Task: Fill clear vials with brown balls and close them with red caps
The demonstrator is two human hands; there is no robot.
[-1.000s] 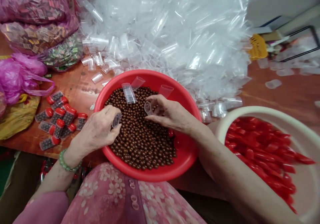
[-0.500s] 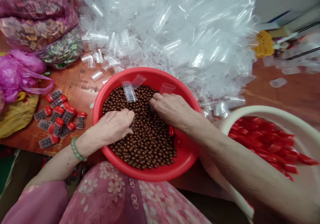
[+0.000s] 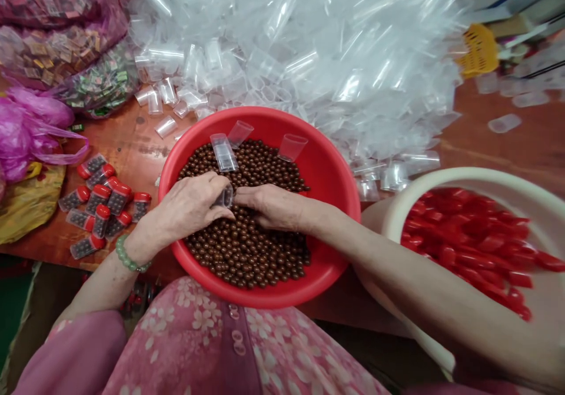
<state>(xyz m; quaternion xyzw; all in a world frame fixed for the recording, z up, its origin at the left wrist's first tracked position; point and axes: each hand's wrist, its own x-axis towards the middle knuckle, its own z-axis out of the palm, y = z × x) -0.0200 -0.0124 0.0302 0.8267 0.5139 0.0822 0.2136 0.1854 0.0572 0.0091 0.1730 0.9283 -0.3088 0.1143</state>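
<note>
My left hand (image 3: 192,203) is closed around a clear plastic tube (image 3: 226,196), its open end facing right, over the brown balls (image 3: 247,259) in a red basin (image 3: 338,206). Close by that mouth, my right hand (image 3: 273,206) rests low among the balls with its fingers together. What those fingers hold, if anything, is hidden. One clear tube (image 3: 223,152) lies on the balls, a second tube (image 3: 239,133) leans at the back wall, and a third tube (image 3: 292,147) stands farther right.
Filled containers with red caps (image 3: 100,218) lie left of the basin. Behind it rises a big heap of clear tubes (image 3: 309,59). A cream bucket (image 3: 392,224) of red caps (image 3: 468,242) stands at right. Bags of small pieces (image 3: 66,53) sit back left, a yellow basket (image 3: 479,50) back right.
My right hand has moved left through the balls, from the basin's right side to the mouth of the tube in my left hand. That tube now shows more clearly.
</note>
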